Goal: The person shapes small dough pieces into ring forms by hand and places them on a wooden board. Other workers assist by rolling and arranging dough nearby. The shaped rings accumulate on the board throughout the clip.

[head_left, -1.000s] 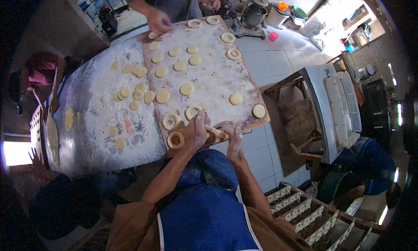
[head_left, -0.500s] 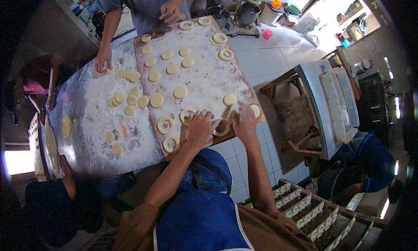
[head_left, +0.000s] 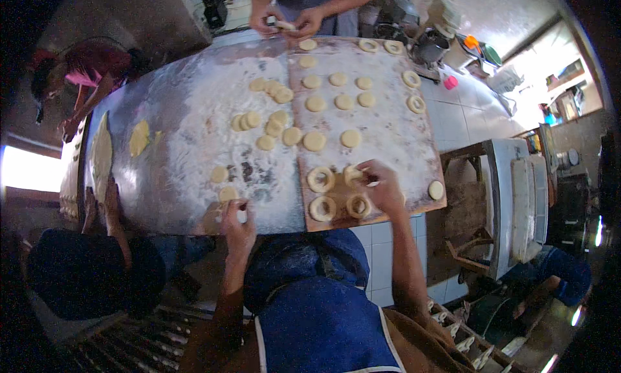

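Observation:
My right hand is closed on the edge of a dough ring over the floured board. More rings, including a dough ring and another ring, lie beside it near the board's front edge. My left hand is at the table's front edge with thumb and fingers curled together. A pale spot shows between them; I cannot make out what it is. Just beyond those fingertips lies a flat dough disc, with a second disc behind it.
Several discs lie in rows on the board, and overlapping discs sit on the floured metal table. Opposite, a person's hands hold a dough piece. Another person's hands touch a dough strip at left. A wooden-legged stand is right.
The view has swung left. My left hand has left the rings for the discs on the metal table. My right hand has shifted left onto a ring. The person opposite has lifted a dough piece.

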Demonstrator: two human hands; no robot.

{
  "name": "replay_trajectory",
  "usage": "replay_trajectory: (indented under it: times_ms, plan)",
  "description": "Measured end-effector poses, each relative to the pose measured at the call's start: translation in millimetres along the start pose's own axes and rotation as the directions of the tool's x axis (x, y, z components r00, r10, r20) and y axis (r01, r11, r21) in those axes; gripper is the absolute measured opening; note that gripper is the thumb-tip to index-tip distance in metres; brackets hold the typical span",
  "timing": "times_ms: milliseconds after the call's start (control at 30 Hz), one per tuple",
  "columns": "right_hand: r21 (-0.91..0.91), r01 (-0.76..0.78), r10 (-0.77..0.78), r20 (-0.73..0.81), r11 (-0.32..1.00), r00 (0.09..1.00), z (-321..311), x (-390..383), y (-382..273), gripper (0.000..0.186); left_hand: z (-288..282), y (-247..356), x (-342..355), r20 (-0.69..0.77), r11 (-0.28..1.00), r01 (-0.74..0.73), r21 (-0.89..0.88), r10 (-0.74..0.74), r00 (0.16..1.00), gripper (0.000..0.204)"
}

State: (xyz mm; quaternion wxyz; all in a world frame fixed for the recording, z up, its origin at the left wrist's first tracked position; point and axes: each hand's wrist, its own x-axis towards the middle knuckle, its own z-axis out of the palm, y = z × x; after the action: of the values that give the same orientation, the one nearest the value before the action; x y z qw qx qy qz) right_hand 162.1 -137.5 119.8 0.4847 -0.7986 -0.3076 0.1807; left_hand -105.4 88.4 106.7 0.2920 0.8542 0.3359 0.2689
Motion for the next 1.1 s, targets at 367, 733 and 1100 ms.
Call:
replay_trajectory:
  times_ms: [367,733,1100]
  plan:
    - [-0.376,0.187,-0.112,0.212,0.908,0.971,174.0,18.3,-61.0,0.027,-38.4,-50.8,6.8,0.022,0.97,0.132,-0.202,-0.13,0.991,0.017]
    - [0.216,-0.111,0.084,0.131,0.97,0.988,197.0,-13.7,-80.8,0.029,-21.7,-24.4,33.8,0.475,0.739,0.416,-0.531,-0.147,0.868,0.026]
    - [0.587,-0.412,0.206,0.387,0.697,0.899,196.8,-20.7,-124.3,0.043,-23.2,-37.0,34.9,0.685,0.015,0.687,-0.726,-0.064,0.726,0.043]
